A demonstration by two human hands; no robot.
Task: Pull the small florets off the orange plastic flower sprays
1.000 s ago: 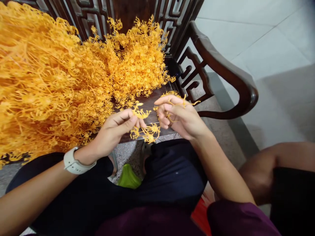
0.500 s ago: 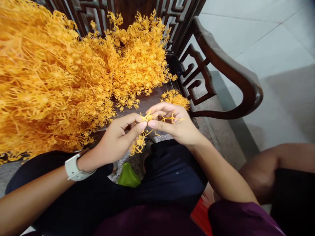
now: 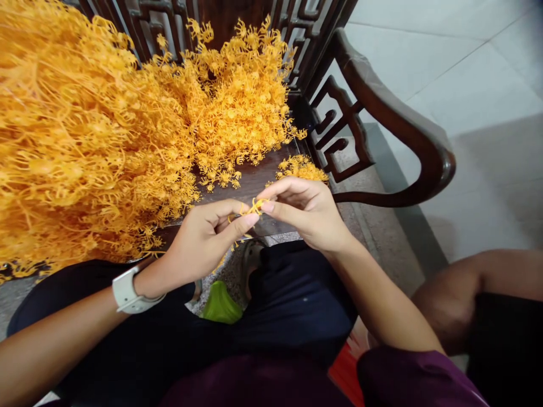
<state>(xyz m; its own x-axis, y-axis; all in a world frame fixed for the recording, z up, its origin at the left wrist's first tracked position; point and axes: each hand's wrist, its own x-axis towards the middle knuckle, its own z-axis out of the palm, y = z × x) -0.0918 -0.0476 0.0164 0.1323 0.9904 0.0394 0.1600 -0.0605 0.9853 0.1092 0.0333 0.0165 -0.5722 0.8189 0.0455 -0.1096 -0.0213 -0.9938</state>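
Close together above the front edge of the seat, both hands pinch at a small yellow plastic flower piece with thin, spidery arms. My left hand, with a pale watch strap on its wrist, grips it between thumb and forefinger. From the other side, the thumb and fingertips of my right hand press on it. More yellow strands show below and behind the left fingers, mostly hidden. Just beyond the right hand lies a small heap of yellow flower pieces on the dark wooden seat.
A large mass of yellow plastic flower stems covers the seat's left and back. To the right curves a dark wooden armrest. A green object is between my legs, low down. Another person's knee is at the right.
The yellow strands that stuck out over the right palm no longer show there. The cluster hanging below the hands has dropped mostly out of sight behind the left hand.
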